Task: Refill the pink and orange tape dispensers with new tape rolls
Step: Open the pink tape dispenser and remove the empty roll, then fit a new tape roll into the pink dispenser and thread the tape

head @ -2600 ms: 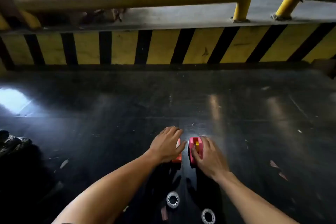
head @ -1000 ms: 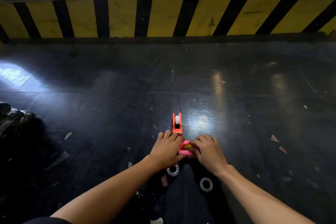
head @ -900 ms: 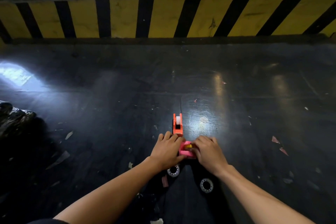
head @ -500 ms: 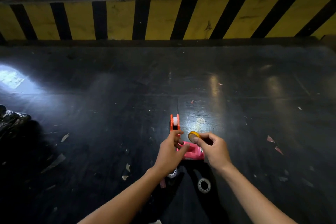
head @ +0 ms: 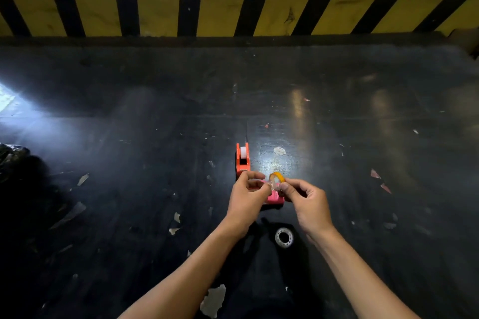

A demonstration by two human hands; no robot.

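The orange tape dispenser [head: 242,159] stands on the dark floor with a white roll showing in its top. Just nearer lies the pink dispenser [head: 274,197], partly hidden under my hands. My right hand [head: 305,202] pinches a small yellow-orange ring, an old tape core [head: 276,178], above the pink dispenser. My left hand [head: 247,198] touches the same core from the left with thumb and forefinger. One clear new tape roll [head: 284,237] lies flat on the floor between my forearms; a second one is not visible, perhaps behind my left wrist.
A yellow-and-black striped kerb [head: 233,2] runs across the far side. Paper scraps [head: 213,300] and red flecks [head: 375,174] litter the floor. A crumpled dark plastic bag [head: 11,155] lies at the left edge.
The pink dispenser was pulled nearer than the orange one. My right hand lifted the yellow-orange core out of it, and my left hand came up to meet the core.
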